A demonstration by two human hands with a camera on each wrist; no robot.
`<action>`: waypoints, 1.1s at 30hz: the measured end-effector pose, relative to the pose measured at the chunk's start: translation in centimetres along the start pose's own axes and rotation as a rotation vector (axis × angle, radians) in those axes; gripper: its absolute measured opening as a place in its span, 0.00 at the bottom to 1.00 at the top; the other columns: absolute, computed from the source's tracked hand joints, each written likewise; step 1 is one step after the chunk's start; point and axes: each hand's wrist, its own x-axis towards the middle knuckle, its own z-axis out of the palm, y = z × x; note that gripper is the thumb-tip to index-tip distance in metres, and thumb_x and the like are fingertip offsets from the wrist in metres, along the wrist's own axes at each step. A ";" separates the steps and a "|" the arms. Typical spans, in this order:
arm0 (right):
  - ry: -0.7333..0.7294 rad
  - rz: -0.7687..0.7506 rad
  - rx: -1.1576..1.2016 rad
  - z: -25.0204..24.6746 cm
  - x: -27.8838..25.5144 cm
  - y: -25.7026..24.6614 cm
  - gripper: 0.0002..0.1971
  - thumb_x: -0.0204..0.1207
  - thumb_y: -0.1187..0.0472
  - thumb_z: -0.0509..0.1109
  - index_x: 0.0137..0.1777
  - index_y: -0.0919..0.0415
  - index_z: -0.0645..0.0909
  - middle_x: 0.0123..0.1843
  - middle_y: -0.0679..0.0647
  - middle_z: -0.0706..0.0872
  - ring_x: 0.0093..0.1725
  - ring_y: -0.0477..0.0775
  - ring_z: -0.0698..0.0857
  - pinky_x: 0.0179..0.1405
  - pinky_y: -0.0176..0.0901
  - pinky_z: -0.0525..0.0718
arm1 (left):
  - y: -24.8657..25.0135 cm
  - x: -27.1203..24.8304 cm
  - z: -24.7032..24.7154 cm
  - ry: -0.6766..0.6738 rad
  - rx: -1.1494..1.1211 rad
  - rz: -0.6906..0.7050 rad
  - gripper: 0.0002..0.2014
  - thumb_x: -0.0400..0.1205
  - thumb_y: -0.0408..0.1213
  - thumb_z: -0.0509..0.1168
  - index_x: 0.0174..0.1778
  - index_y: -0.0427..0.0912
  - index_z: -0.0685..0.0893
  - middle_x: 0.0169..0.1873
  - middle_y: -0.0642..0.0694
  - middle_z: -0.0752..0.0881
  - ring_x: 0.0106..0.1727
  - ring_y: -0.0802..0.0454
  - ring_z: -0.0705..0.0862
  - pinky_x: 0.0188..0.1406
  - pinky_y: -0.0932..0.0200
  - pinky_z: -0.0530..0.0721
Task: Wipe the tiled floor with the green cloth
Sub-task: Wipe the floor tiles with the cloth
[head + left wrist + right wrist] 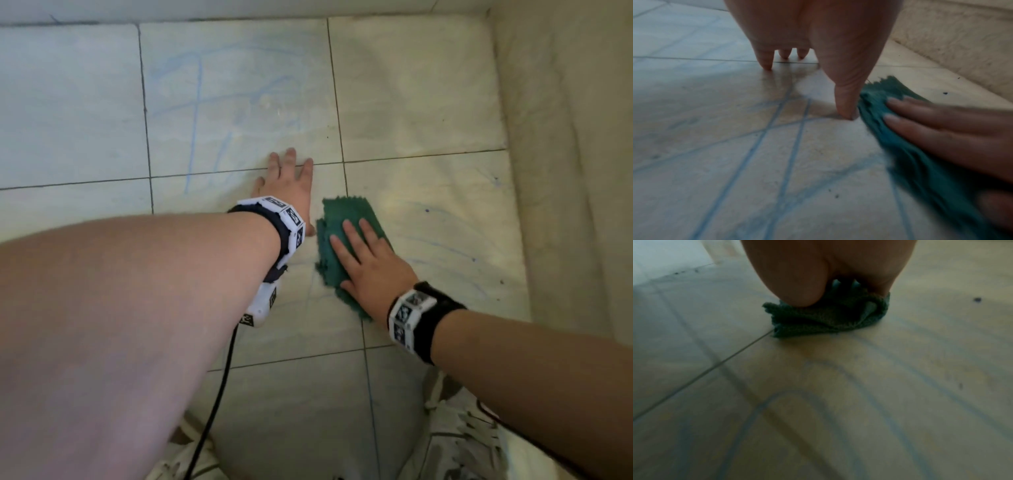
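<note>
Right hand (371, 265): nearest; fingers straight, flat on the green cloth (337, 250), apparently pressing to scrub.
Green cloth: bunched on the tiled floor (428, 113), over blue marks (193, 137).
Left hand (286, 180): farther left; spread flat, seemingly bracing.

Rumpled green cloth (337, 246) on tiled floor (428, 102)

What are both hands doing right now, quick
Left hand: open, fingers spread, resting flat on the tiled floor.
Right hand: open, straight fingers pressing the green cloth against the floor.
</note>
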 end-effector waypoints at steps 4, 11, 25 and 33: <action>-0.048 0.010 0.025 1.4 -1.7 -0.4 0.41 0.88 0.41 0.53 0.86 0.51 0.27 0.87 0.55 0.26 0.86 0.62 0.30 0.85 0.56 0.43 | 0.1 -0.2 0.0 -0.002 0.009 0.003 0.59 0.72 0.51 0.79 0.87 0.45 0.43 0.86 0.37 0.39 0.86 0.33 0.41 0.82 0.34 0.59; 0.040 0.251 0.116 -5.8 5.2 4.4 0.38 0.89 0.43 0.50 0.87 0.54 0.30 0.88 0.59 0.30 0.87 0.65 0.34 0.85 0.57 0.43 | 1.1 -1.2 0.3 -0.020 0.016 0.018 0.59 0.72 0.51 0.80 0.87 0.44 0.43 0.86 0.38 0.38 0.86 0.34 0.40 0.82 0.35 0.57; -0.033 -0.002 0.000 1.9 -2.4 2.6 0.41 0.87 0.39 0.53 0.86 0.51 0.29 0.87 0.56 0.28 0.86 0.61 0.31 0.87 0.56 0.46 | 3.8 -2.4 2.0 -0.066 0.036 -0.012 0.60 0.74 0.49 0.79 0.87 0.44 0.39 0.85 0.38 0.35 0.86 0.32 0.38 0.82 0.34 0.54; 0.117 0.332 0.161 -3.7 3.7 11.8 0.37 0.89 0.41 0.49 0.88 0.56 0.33 0.88 0.62 0.34 0.87 0.67 0.37 0.86 0.57 0.43 | 4.3 -2.6 1.9 -0.098 0.047 -0.038 0.59 0.74 0.45 0.79 0.87 0.45 0.39 0.85 0.38 0.33 0.86 0.33 0.37 0.82 0.33 0.57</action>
